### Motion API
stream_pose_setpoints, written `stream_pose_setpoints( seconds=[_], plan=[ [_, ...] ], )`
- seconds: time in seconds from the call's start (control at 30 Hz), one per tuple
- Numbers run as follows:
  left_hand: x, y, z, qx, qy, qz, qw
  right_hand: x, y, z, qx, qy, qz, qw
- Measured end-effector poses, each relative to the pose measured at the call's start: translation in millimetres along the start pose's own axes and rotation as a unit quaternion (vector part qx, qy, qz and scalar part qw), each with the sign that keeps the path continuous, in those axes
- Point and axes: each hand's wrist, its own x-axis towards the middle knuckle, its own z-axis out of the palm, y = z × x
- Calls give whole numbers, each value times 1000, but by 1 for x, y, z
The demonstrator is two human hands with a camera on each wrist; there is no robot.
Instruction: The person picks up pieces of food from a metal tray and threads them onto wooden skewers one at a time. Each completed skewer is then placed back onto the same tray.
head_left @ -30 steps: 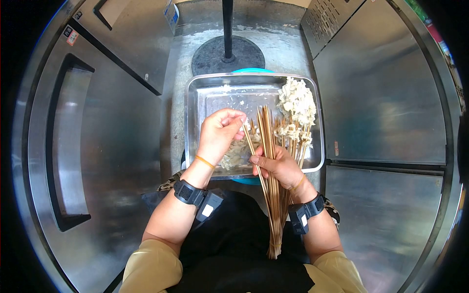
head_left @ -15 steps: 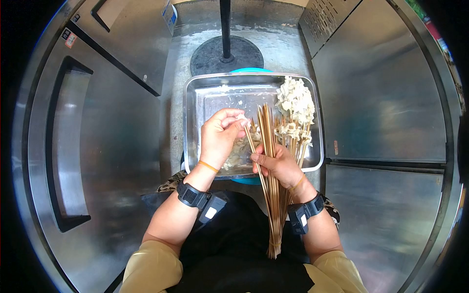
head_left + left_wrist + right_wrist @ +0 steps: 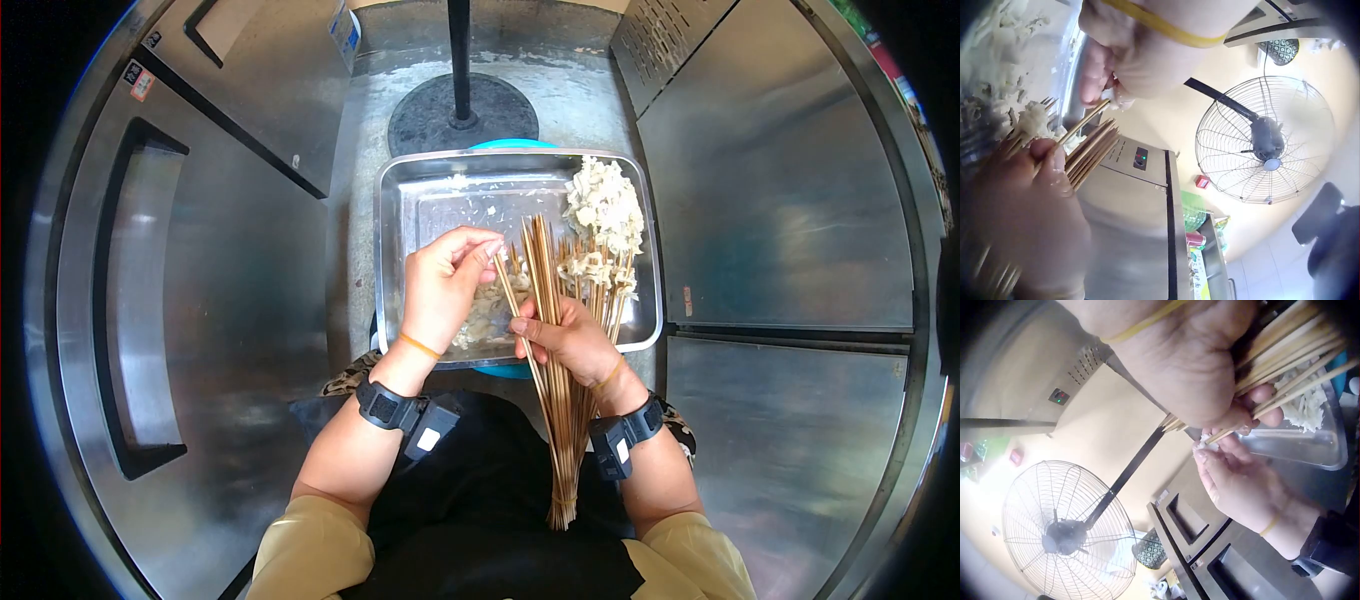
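Observation:
My right hand grips a thick bundle of bamboo skewers, their pointed ends up. One or two skewers stand apart from the bundle, under its thumb. At their tip, my left hand pinches a small, pale, wet food piece between thumb and fingers; the fingers largely cover it in the head view. Behind the bundle, skewers threaded with pale pieces lean in a metal tray. More loose pale pieces lie in the tray below the left hand.
A heap of pale pieces fills the tray's far right corner. Blue plastic shows under the tray. Steel cabinets flank both sides. Beyond the tray stands a fan's round base; its wire cage appears in the left wrist view.
The left fingers have shifted slightly at the skewer tip, and the pale piece that showed between them half a second ago is more covered. The right hand keeps its hold on the bundle.

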Motion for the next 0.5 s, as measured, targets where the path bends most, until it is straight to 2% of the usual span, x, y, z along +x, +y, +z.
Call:
stream_pose_setpoints(
  seconds=[0.13, 0.23, 0.5],
  plan=[
    [1, 5, 0, 22, 24, -5, 999, 1, 0, 1, -2, -8, 0, 1000],
    [2, 5, 0, -18, 50, 0, 999, 0, -2, 3, 0, -13, -1, 1000],
    [10, -5, -10, -99, -25, -108, 989, -1, -1, 3, 3, -23, -10, 1000]
  ],
)
